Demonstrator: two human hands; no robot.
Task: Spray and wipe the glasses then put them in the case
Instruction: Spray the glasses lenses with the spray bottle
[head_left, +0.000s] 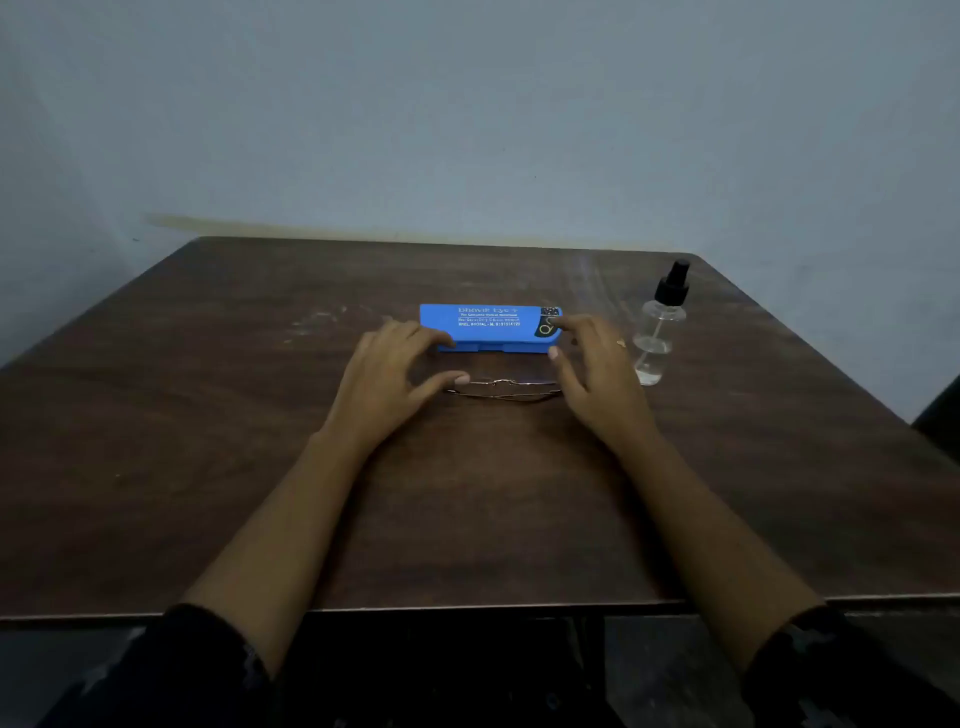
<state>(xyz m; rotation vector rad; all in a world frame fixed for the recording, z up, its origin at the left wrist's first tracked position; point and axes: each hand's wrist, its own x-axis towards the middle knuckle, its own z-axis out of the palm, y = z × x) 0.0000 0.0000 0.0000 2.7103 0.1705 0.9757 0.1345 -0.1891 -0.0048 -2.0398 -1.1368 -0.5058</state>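
Two bare hands reach forward over the dark wooden counter (208, 467) in the head view, the only view there is. The left hand (387, 371) has its fingers spread and arched, thumb tip touching or just beside the left end of the glasses (504, 388), fingertips near the left end of the case (491, 327). The right hand (589, 371) is likewise spread, its forefinger resting on or just over the right end of the case and its thumb hanging above the right end of the glasses. Neither grip has closed on anything.

The glasses lie folded and flat on the counter, thin-framed, between the two hands and just in front of the blue case, which is closed. The spray bottle (657, 332) stands upright to the right of the case, close by the right hand, with a little clear liquid at its bottom. No wiping cloth can be seen; it may be inside the case.

By this look the task is barely begun: nothing sprayed, nothing wiped. The thin frame lies low against the wood, so a hasty pinch could slip off it or press fingers onto the lenses. A careless outward sweep of the right hand could also tip the light, near-empty bottle standing beside it.
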